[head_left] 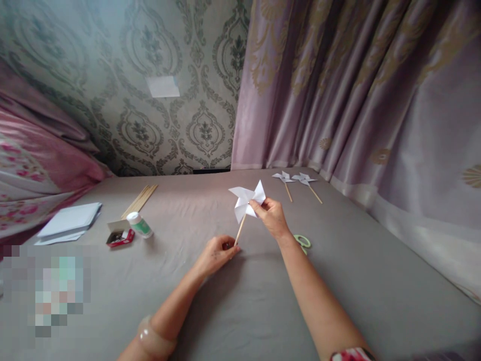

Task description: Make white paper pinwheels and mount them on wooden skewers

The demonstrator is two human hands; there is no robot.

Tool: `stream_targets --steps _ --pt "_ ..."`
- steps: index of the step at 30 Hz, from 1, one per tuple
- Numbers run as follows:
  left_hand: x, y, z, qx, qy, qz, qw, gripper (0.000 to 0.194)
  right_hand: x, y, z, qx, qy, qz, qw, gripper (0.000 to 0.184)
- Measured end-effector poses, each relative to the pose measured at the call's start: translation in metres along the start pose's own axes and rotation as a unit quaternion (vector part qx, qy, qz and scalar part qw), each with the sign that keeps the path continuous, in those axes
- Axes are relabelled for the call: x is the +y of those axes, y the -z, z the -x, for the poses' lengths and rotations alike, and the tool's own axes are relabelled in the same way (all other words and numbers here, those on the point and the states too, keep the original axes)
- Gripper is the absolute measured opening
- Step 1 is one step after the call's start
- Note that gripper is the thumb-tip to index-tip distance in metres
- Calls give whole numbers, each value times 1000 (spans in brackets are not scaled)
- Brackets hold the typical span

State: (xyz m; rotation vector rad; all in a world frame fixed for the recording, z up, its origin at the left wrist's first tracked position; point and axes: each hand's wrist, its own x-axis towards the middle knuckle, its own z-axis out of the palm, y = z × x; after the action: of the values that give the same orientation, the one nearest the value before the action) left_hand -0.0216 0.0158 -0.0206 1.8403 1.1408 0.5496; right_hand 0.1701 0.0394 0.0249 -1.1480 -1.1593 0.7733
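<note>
A white paper pinwheel (243, 196) on a thin wooden stick (240, 229) is held up in front of me, its blades spread and the stick tilted. My left hand (218, 255) pinches the lower part of the stick. At the pinwheel's centre, my right hand (271, 215) has thumb and fingers closed on the paper, the fingers partly behind the blades. Green-handled scissors (302, 241) lie just beyond my right forearm, which hides part of them.
Two finished-looking pinwheels (303, 178) lie at the back right. On the left are a stack of white paper (69, 220), several wooden sticks (141, 199), a white-and-green bottle (140, 225) and a small red box (120, 237) of metal pieces. Curtains (361, 100) border the grey-covered surface (180, 200).
</note>
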Motion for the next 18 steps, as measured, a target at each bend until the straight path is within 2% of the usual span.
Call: stream_targets --steps 5,9,13,16,18 --pt "-5 -10 5 2 -19 8 1000 38 -1 1 -1 -2 -14 -6 1000 39" --pt "-8 -11 6 50 -3 64 997 43 -10 6 0 -11 16 14 1000 43" --pt "-5 -6 8 111 17 113 987 45 -22 9 6 1 72 138 988 42" --pt "-3 -4 9 130 23 128 983 44 -25 6 11 -17 147 240 959 38" --pt "-2 -5 10 133 23 131 982 43 -25 2 14 -30 170 300 938 38"
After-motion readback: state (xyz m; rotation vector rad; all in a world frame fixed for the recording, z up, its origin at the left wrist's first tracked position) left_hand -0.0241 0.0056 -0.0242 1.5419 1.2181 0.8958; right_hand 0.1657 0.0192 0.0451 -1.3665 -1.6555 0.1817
